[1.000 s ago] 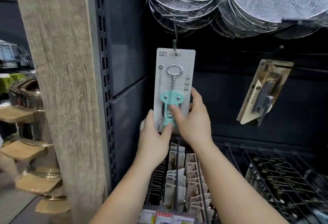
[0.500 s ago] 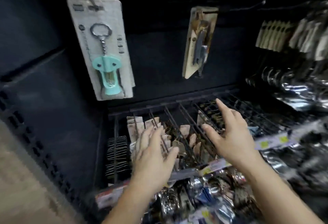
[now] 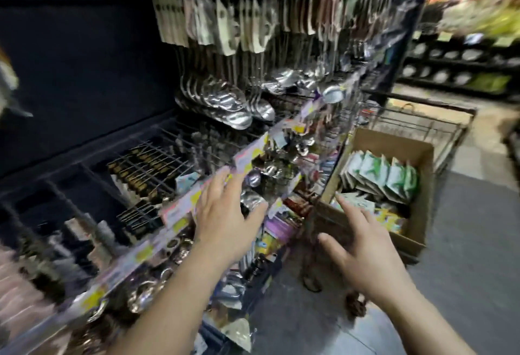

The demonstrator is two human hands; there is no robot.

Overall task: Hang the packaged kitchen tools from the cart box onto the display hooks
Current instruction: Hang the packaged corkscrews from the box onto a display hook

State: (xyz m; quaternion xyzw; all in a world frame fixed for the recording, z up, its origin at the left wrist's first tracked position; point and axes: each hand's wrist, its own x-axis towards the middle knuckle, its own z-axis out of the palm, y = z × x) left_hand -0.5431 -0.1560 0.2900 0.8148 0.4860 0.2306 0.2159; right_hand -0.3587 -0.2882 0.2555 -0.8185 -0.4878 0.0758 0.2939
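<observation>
1. Shop aisle: a dark display rack [image 3: 84, 78] fills the left side, a grey floor [image 3: 464, 242] the right.
2. Hanging ladles [image 3: 233, 107] and carded tools occupy the rack's upper hooks; detail is blurred.
3. Cardboard box [image 3: 419, 214] sits in a wire cart [image 3: 422, 126] beside the rack's right end.
4. Green-and-white packaged tools [image 3: 385, 177] stand inside the box, along its far side.
5. Left hand [image 3: 228, 214]: fingers spread, empty, in front of the rack's shelf edge.
6. Right hand [image 3: 365, 253]: fingers spread, empty, near the box's near left corner.
</observation>
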